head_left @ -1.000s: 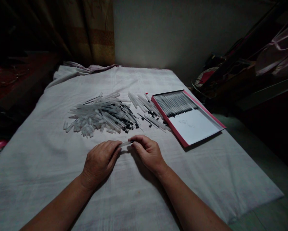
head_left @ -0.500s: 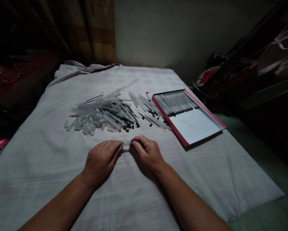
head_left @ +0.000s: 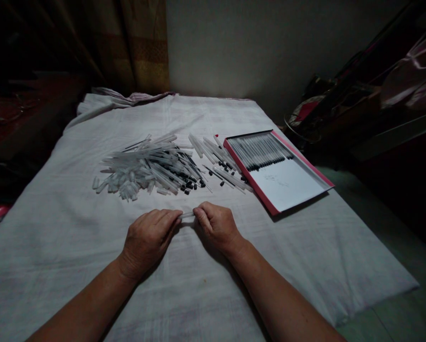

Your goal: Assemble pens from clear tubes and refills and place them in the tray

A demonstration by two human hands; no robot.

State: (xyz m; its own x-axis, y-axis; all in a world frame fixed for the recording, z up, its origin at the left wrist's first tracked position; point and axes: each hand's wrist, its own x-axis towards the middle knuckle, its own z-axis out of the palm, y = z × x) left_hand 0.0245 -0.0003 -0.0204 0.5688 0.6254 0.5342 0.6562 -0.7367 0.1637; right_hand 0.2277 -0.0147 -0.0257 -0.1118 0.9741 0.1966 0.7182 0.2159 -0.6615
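Between my hands a translucent pen barrel (head_left: pixel 187 215) is held roughly level above the cloth. The fingers of my left hand (head_left: pixel 150 237) close round its left end, and my right hand (head_left: pixel 217 226) pinches its right end. Only the middle of the barrel shows; both ends are hidden in the fingers. Beyond my hands lies a heap of pen parts (head_left: pixel 156 164): clear barrels, dark refills, clear caps at the left and small black plugs at the right. A smaller group of barrels (head_left: pixel 209 151) lies beside it.
A red-edged shallow box (head_left: pixel 287 194) holds a row of pens (head_left: pixel 260 152) with black ends. It rests on the white cloth (head_left: pixel 91 266) at the right. A curtain (head_left: pixel 137 52) and a wall (head_left: pixel 227 52) stand behind the table; dark clutter (head_left: pixel 316 102) is beyond its right edge.
My hands stay almost in the same place, still gripping the pen barrel at both ends. The right hand's fingers look slightly more curled. The view has shifted very slightly.
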